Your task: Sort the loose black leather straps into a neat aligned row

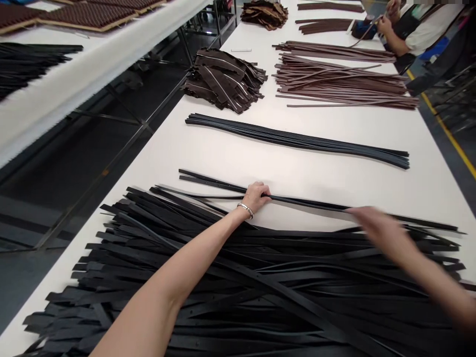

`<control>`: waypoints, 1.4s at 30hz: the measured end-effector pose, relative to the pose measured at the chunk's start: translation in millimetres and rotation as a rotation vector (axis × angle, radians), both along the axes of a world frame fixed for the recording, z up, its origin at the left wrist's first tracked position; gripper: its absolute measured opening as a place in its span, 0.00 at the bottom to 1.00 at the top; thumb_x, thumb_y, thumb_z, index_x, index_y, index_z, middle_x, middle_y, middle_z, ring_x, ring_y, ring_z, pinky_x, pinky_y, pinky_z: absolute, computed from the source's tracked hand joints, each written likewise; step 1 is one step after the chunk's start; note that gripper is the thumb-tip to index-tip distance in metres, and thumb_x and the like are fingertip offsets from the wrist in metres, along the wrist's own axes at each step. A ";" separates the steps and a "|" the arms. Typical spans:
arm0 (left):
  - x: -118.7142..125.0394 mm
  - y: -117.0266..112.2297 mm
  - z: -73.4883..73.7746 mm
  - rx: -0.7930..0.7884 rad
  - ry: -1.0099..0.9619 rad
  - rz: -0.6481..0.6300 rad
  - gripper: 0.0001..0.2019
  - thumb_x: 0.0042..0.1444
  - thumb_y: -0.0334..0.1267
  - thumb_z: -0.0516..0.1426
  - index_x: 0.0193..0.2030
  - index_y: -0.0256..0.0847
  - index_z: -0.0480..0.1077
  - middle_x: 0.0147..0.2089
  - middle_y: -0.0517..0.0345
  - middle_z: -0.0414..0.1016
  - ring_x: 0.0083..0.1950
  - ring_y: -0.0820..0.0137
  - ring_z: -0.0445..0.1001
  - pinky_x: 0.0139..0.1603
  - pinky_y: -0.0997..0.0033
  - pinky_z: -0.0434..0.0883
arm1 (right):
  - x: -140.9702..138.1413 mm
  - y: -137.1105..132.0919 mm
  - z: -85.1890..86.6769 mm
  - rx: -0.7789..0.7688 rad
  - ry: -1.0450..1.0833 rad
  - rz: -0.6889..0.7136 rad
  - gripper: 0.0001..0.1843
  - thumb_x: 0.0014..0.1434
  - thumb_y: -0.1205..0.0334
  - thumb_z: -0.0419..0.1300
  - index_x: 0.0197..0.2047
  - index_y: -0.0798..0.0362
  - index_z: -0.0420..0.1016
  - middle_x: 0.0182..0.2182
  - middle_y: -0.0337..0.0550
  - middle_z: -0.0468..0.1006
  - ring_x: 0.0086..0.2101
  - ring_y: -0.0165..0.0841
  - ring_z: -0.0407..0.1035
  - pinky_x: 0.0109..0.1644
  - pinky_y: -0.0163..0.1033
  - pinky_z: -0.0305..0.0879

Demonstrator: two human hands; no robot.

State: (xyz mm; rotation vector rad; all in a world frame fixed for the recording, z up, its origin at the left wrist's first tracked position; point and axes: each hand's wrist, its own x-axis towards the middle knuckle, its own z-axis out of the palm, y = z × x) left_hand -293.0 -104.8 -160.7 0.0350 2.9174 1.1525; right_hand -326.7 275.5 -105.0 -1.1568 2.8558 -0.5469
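Observation:
My left hand (257, 196), with a bracelet at the wrist, is closed around a few long black strips (308, 201) that lie across the white table. Their left ends fan apart beyond my fingers. Farther along the same strips, my right hand (366, 223) is smeared by motion, its fingertips at or close to the strips; whether it grips them I cannot make out. Right below both hands spreads a large loose pile of black strips (230, 277), partly covered by my forearms. A neat bundle of black strips (297, 140) lies just past my hands.
Brown strips (338, 77) and dark brown pieces (225, 79) lie farther up the white table (148, 158). At the far right, a person's hands (385, 25) hold a thin strip. Another table (111, 64) on the left carries black strips and brown panels.

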 end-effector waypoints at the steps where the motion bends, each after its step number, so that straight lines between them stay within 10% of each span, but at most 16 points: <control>1: 0.2 0.0 0.8 -0.007 -0.003 0.001 0.04 0.49 0.29 0.64 0.29 0.38 0.72 0.33 0.57 0.71 0.41 0.65 0.69 0.46 0.63 0.65 | 13.8 -33.5 -6.5 -0.027 -0.079 0.184 0.16 0.68 0.62 0.48 0.52 0.47 0.74 0.47 0.47 0.77 0.46 0.38 0.72 0.48 0.44 0.70; 7: -1.3 -1.0 1.9 -0.075 -0.032 -0.035 0.03 0.51 0.30 0.62 0.30 0.40 0.72 0.34 0.59 0.71 0.41 0.66 0.70 0.45 0.66 0.66 | 51.0 -166.3 -42.2 -0.027 0.014 0.598 0.10 0.67 0.64 0.52 0.46 0.52 0.74 0.37 0.45 0.78 0.37 0.35 0.70 0.42 0.40 0.65; 14: 3.9 -6.5 8.5 -0.154 -0.022 -0.099 0.04 0.56 0.37 0.60 0.35 0.39 0.72 0.38 0.55 0.73 0.43 0.65 0.70 0.46 0.64 0.67 | 13.4 -173.8 -50.8 0.049 0.350 0.164 0.10 0.66 0.66 0.52 0.36 0.53 0.73 0.33 0.47 0.74 0.37 0.38 0.65 0.42 0.43 0.61; 22: 18.0 -27.0 15.2 -0.313 -0.090 -0.201 0.11 0.59 0.30 0.54 0.47 0.42 0.72 0.47 0.51 0.73 0.50 0.62 0.68 0.53 0.62 0.65 | -9.7 -157.1 -66.2 -0.195 -0.030 0.035 0.14 0.66 0.63 0.51 0.53 0.51 0.71 0.45 0.50 0.73 0.46 0.41 0.68 0.49 0.46 0.67; 28: 62.3 -158.8 44.3 -0.464 -0.256 0.062 0.08 0.56 0.38 0.58 0.38 0.35 0.72 0.39 0.46 0.73 0.44 0.57 0.69 0.47 0.59 0.68 | -23.3 -148.2 -63.3 -0.279 -0.265 0.032 0.13 0.63 0.63 0.56 0.48 0.48 0.78 0.42 0.46 0.76 0.44 0.40 0.70 0.49 0.44 0.68; 31: 95.1 -187.3 67.5 -0.800 -0.216 0.572 0.16 0.55 0.37 0.57 0.49 0.32 0.70 0.49 0.37 0.70 0.51 0.47 0.65 0.45 0.52 0.66 | -23.7 -150.2 -59.0 -0.296 -0.316 0.002 0.13 0.61 0.64 0.57 0.47 0.49 0.79 0.41 0.46 0.76 0.44 0.40 0.71 0.50 0.44 0.68; 33: 111.0 -159.8 75.9 -0.859 -0.110 0.568 0.17 0.58 0.36 0.55 0.53 0.35 0.69 0.53 0.39 0.70 0.54 0.47 0.63 0.49 0.50 0.65 | -22.7 -151.0 -57.6 -0.308 -0.334 -0.007 0.13 0.61 0.64 0.58 0.47 0.49 0.80 0.40 0.46 0.76 0.44 0.40 0.71 0.50 0.44 0.67; 37: 125.4 -47.6 66.9 -0.279 -0.128 -0.155 0.09 0.62 0.39 0.55 0.44 0.43 0.75 0.42 0.54 0.77 0.47 0.63 0.70 0.52 0.65 0.66 | -22.5 -150.4 -58.0 -0.324 -0.366 -0.021 0.13 0.60 0.64 0.58 0.46 0.50 0.80 0.40 0.45 0.76 0.43 0.39 0.71 0.50 0.45 0.67; 42: 119.7 6.7 46.0 -0.107 -0.234 -0.125 0.02 0.56 0.34 0.61 0.36 0.41 0.76 0.36 0.56 0.74 0.41 0.66 0.71 0.43 0.68 0.68 | -26.3 -152.0 -61.3 -0.334 -0.397 -0.034 0.12 0.59 0.65 0.59 0.45 0.50 0.80 0.40 0.45 0.75 0.41 0.38 0.72 0.50 0.44 0.67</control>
